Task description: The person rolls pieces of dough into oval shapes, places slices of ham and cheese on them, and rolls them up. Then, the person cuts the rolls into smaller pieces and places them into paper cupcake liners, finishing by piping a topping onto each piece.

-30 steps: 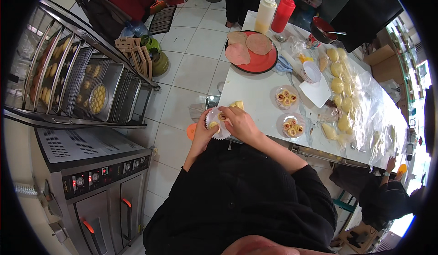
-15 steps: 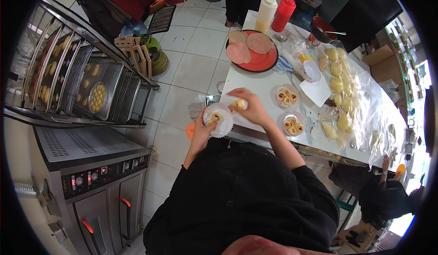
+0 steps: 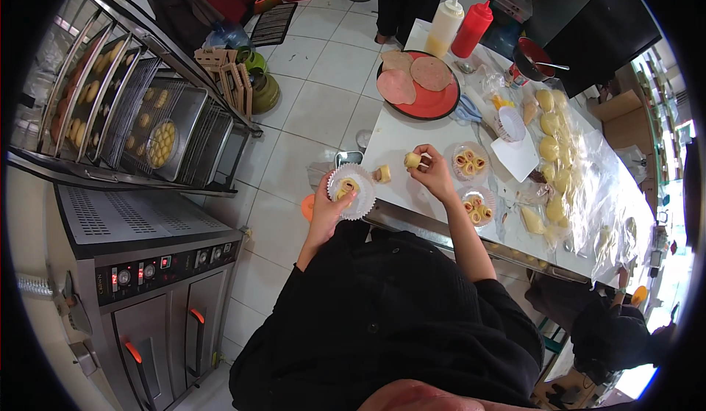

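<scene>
Here's the left hand [image 3: 324,209], gripping a paper cup [image 3: 361,202] by its edge, thumb reaching in over the rim beside the rolled filling [image 3: 345,188]. Over to the right hand [image 3: 435,176]: fingertips pinching a dough roll [image 3: 412,160], out to the right of the cup and well apart from it. Between them, a second roll [image 3: 384,173] sits on the table [image 3: 401,198], and two filled cups [image 3: 471,160] stand just right of that right hand.

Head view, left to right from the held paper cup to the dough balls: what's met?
Pleated paper cup → loose roll → right hand holding a pinched roll → upper roll cluster → white board → dough balls.
</scene>
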### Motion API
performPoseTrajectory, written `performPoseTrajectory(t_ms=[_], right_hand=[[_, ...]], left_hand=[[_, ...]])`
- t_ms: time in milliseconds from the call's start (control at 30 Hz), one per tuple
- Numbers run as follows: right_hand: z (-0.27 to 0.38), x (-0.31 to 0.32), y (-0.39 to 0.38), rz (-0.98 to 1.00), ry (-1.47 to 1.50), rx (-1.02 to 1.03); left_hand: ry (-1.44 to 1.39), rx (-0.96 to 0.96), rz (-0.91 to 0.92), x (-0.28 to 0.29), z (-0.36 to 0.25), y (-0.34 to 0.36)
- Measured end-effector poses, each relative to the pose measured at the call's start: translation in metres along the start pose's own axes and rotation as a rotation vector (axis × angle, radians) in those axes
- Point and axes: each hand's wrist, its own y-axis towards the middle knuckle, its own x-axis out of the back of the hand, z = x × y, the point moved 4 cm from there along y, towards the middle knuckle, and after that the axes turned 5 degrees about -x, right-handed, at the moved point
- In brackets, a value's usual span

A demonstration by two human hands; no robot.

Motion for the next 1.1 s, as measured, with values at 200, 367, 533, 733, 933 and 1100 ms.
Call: performPoseTrajectory(t_ms=[200, 367, 533, 733, 933, 1100], right_hand=[[0.075, -0.046, -0.034, 0.396, 0.369, -0.064], [0.068, -0.055, -0.033, 0.425, 0.321, -0.033], [0.077, -0.059, -0.038, 0.312, -0.258, 0.146], [0.080, -0.078, -0.047, 0.214, -0.750, 0.459], [0.067, -0.086, -0.044, 0.104, -0.870, 0.459], [0.077, -0.083, -0.048, 0.174, -0.896, 0.364]], left_hand=[[0.076, -0.032, -0.008, -0.014, -0.002, 0.001], [0.119, -0.094, -0.015, -0.021, -0.006, 0.000], [0.081, -0.094, -0.022, -0.021, -0.008, -0.002], [0.072, -0.072, -0.068, -0.019, -0.004, -0.001], [0.126, -0.108, -0.067, -0.021, -0.005, -0.002], [0.053, -0.029, -0.101, -0.010, 0.003, -0.003]])
